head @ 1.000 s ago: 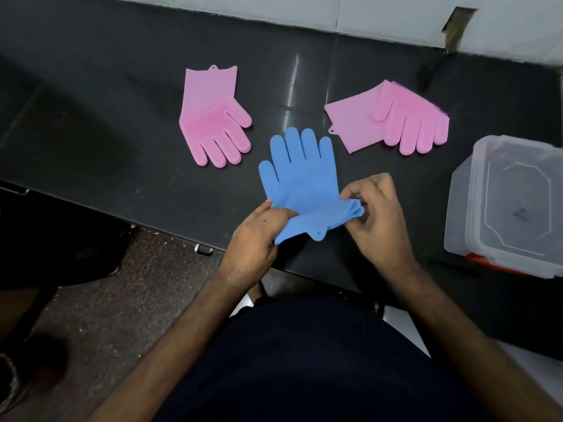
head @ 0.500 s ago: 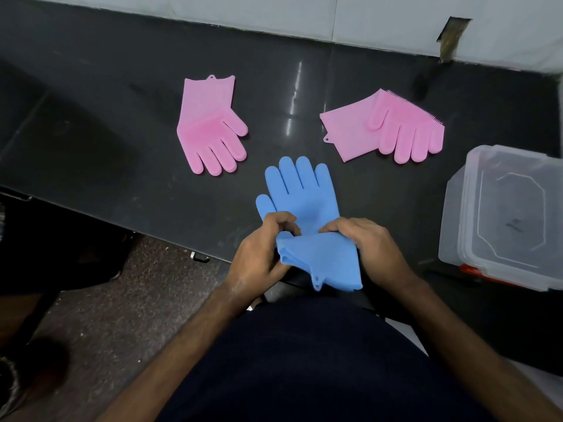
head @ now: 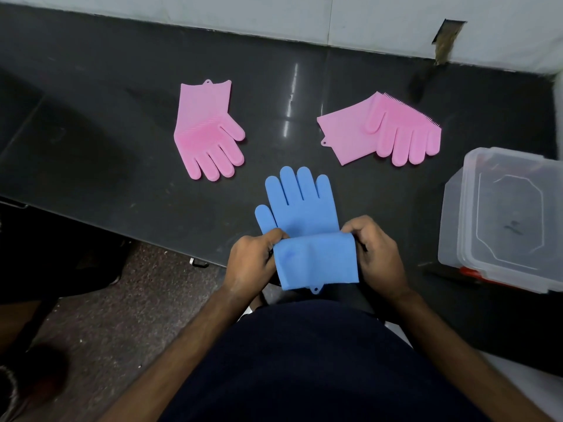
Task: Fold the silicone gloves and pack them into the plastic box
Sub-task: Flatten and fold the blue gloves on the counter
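Note:
A blue silicone glove point(head: 300, 208) lies at the near edge of the dark counter, fingers pointing away from me. Its cuff hangs over the counter edge and forms a crease across the wrist. My left hand point(head: 254, 263) pinches the left end of that crease and my right hand point(head: 377, 254) pinches the right end. One pink glove point(head: 207, 132) lies flat at the left. A second pink glove point(head: 384, 129) lies at the right, bristle side partly showing. The clear plastic box point(head: 502, 220) stands at the right edge with its lid on.
The dark counter point(head: 91, 132) ends in a front edge just by my hands. A white wall point(head: 274, 13) runs along the back, with a damaged patch at the upper right. Speckled floor lies below at the left.
The blue glove's bunched, twisted cuff has been pulled toward me and spread out flat over the counter edge. Both hands shifted nearer to me and apart to the glove's sides.

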